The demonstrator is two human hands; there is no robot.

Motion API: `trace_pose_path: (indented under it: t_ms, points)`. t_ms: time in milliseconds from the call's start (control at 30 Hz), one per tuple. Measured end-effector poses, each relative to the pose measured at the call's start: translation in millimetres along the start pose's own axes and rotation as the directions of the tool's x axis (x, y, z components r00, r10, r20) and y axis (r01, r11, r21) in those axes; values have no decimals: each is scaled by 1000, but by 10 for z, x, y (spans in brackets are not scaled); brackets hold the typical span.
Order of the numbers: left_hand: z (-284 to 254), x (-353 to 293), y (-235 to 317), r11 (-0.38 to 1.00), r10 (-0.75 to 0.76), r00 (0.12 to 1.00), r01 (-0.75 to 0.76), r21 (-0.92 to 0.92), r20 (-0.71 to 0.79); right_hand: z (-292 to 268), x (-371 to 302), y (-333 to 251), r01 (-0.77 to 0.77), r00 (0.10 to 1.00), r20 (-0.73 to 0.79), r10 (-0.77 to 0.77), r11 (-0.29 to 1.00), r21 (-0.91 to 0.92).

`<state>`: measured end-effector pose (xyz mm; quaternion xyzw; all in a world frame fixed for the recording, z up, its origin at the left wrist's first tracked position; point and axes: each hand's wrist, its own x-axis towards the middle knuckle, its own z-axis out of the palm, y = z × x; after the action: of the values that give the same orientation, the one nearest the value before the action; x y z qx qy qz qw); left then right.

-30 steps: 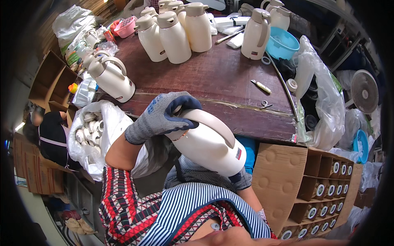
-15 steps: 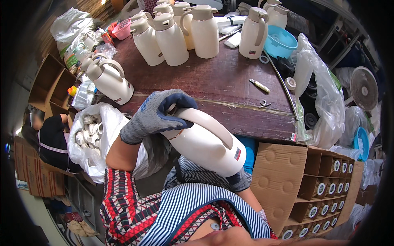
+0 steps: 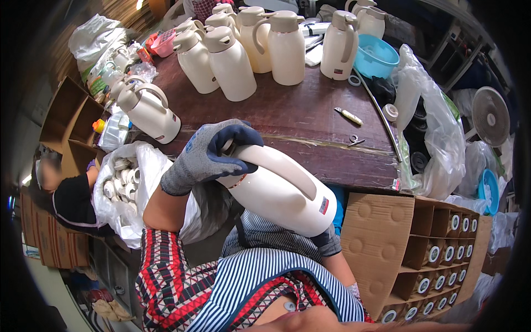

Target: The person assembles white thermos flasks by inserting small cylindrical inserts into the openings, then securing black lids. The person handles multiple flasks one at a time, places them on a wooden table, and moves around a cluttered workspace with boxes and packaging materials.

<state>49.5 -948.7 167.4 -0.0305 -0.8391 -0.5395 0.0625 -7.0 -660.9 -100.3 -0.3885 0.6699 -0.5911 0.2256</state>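
Note:
A white thermos jug with a beige handle lies tilted across my lap, its base toward the lower right. Wrapped round its neck end is my left hand, in a grey and navy glove; it covers most of the lid. My right hand, gloved alike, holds the jug from below at the base, with most of its fingers hidden behind it. Beyond, on the dark red table, stand several similar jugs; one white jug is toward the middle, another jug at the left edge.
At my right is an open divided carton with several round-ended items in its cells. A plastic bag of white parts stands left, beside a co-worker. The table holds a blue basin, a cutter and scissors.
Several jugs at the back of the table have shifted toward me, some also to the right. The co-worker at left has moved, and a purple-gloved hand now shows. My held jug has barely moved.

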Motion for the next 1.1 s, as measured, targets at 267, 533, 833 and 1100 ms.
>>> trace_pose_path:
  t_ms: [267,533,833,1100]
  points:
    - [40,66,-8,998,-27,999,24,65,31,-14,33,-86,42,999,-4,-42,993,-107]
    - [36,80,-14,995,-39,995,30,96,94,-14,-51,-74,-104,993,-39,110,984,144]
    - [34,94,1,997,-32,996,26,67,81,-54,-81,-45,-129,983,-92,158,956,263]
    - [66,119,-44,997,-6,997,0,80,74,23,11,-127,-58,995,-65,75,973,222]
